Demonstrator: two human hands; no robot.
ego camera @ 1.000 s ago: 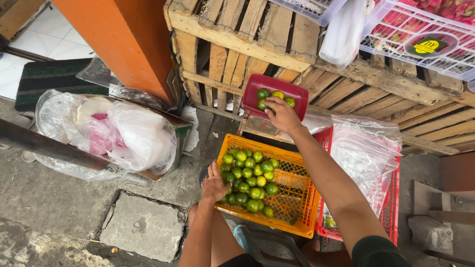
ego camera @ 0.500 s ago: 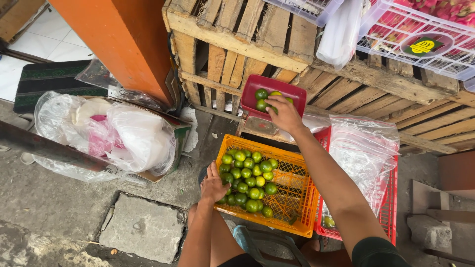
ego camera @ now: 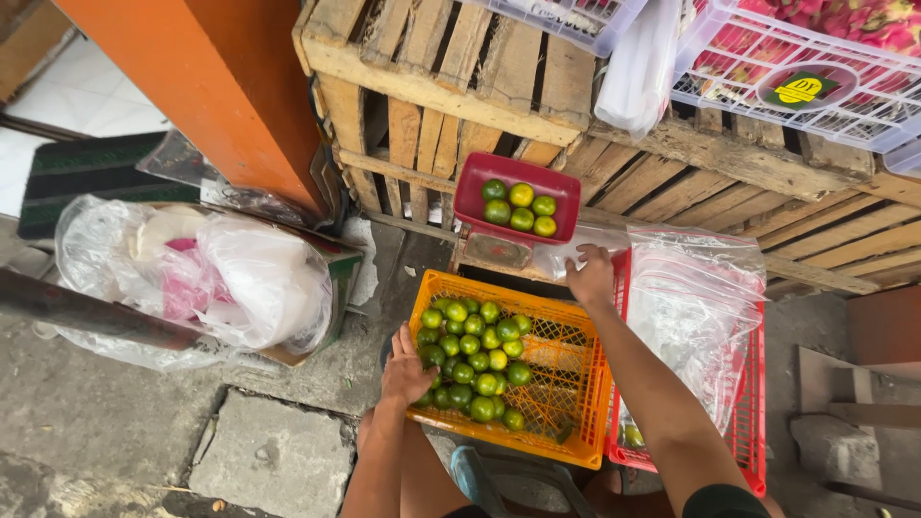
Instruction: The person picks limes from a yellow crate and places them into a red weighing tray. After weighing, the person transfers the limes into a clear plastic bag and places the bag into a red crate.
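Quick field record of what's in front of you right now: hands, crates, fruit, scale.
left hand: resting on the orange crate rim, open
right hand: at a clear plastic bag, grip unclear
orange crate: green limes piled on its left side
red tray: five limes, on a scale
red crate: right of the orange crate, under the bag

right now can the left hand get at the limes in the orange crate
Probably yes. The left hand rests on the near-left rim of the orange crate, right beside the limes, which lie uncovered in the open-topped crate with nothing over them.
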